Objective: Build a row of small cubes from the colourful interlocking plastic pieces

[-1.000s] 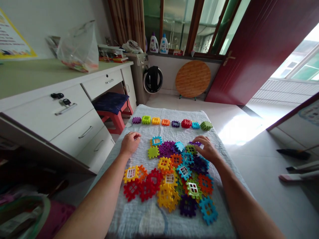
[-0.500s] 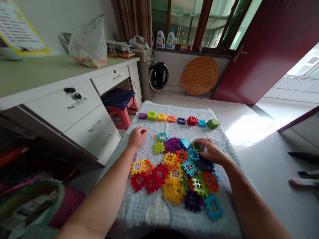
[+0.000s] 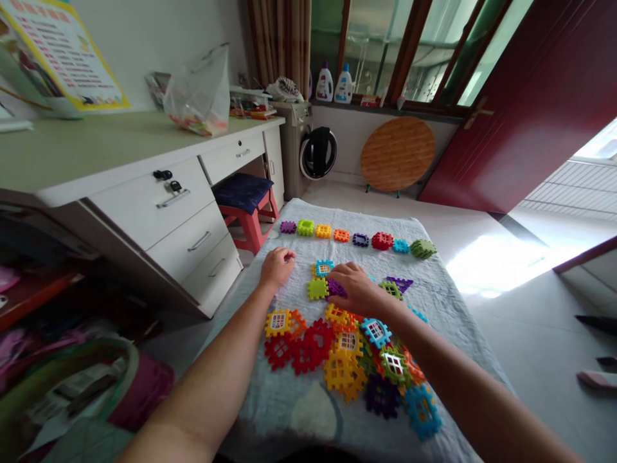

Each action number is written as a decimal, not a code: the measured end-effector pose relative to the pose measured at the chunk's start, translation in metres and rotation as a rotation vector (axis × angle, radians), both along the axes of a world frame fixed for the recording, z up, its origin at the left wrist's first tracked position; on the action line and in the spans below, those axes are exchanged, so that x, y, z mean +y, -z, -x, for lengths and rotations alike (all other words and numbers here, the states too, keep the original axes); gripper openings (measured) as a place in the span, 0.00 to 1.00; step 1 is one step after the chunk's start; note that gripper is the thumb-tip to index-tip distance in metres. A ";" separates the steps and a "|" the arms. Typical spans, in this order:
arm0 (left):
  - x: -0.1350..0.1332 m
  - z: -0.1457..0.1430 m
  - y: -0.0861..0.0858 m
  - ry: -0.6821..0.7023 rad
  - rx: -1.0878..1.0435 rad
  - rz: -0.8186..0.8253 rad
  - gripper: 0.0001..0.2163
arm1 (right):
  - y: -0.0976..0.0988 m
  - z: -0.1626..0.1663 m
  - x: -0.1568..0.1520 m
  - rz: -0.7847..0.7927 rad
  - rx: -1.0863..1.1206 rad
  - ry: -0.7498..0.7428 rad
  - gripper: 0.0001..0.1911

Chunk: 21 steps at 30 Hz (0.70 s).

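Interlocking plastic building tiles in several colours lie in a loose pile on a cloth-covered table (image 3: pixel 270 418). My right hand (image 3: pixel 357 289) reaches over the pile, fingers and thumb apart above a purple tile (image 3: pixel 336 289), which it partly hides. Beside that tile are a light green tile (image 3: pixel 317 289) and a blue window tile (image 3: pixel 324 268). My left hand (image 3: pixel 278 266) rests on the cloth left of the pile, fingers curled in, nothing visible in it. Nearer me lie red tiles (image 3: pixel 304 354), yellow tiles (image 3: pixel 340 372) and a dark purple tile (image 3: pixel 382 395).
Across the table's far end runs a row of tiles sorted by colour, from a purple one (image 3: pixel 288 227) to an olive green stack (image 3: pixel 423 248). A stool (image 3: pixel 245 206) and a desk (image 3: pixel 178 215) stand left. Behind are a washing machine (image 3: pixel 289 151) and a round wooden board (image 3: pixel 398 154).
My right hand has moved left from the pile's right side to the purple tiles. A purple triangular piece and a green tile show where it was. My left hand stays resting.
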<state>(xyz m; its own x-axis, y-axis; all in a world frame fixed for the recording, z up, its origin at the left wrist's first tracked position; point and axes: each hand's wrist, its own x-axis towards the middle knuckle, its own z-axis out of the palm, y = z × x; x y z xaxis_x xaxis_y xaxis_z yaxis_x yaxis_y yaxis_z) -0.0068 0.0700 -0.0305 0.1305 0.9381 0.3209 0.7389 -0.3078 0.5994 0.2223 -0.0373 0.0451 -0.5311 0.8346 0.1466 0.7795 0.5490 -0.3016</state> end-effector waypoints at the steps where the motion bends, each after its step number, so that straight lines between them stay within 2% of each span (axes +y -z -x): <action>1: 0.000 0.000 0.000 0.001 -0.002 0.005 0.09 | 0.001 0.013 0.006 -0.008 -0.070 -0.006 0.22; 3: 0.001 0.000 0.000 0.004 -0.011 0.012 0.09 | 0.005 0.031 0.016 -0.010 -0.199 -0.014 0.23; 6: 0.002 0.000 0.002 0.007 -0.022 0.007 0.09 | 0.013 0.040 0.023 0.008 -0.304 -0.023 0.21; 9: 0.003 -0.001 0.003 0.007 -0.027 0.003 0.09 | 0.013 0.037 0.026 0.038 -0.286 -0.021 0.23; 12: 0.003 -0.001 0.002 -0.009 -0.048 0.023 0.09 | 0.004 0.031 0.041 0.045 -0.167 -0.006 0.24; 16: 0.003 -0.001 -0.001 -0.043 -0.132 0.070 0.08 | -0.008 0.028 0.097 -0.034 0.002 0.092 0.22; 21: 0.001 0.000 -0.003 -0.062 -0.257 0.113 0.09 | -0.006 0.041 0.174 -0.076 -0.031 0.305 0.24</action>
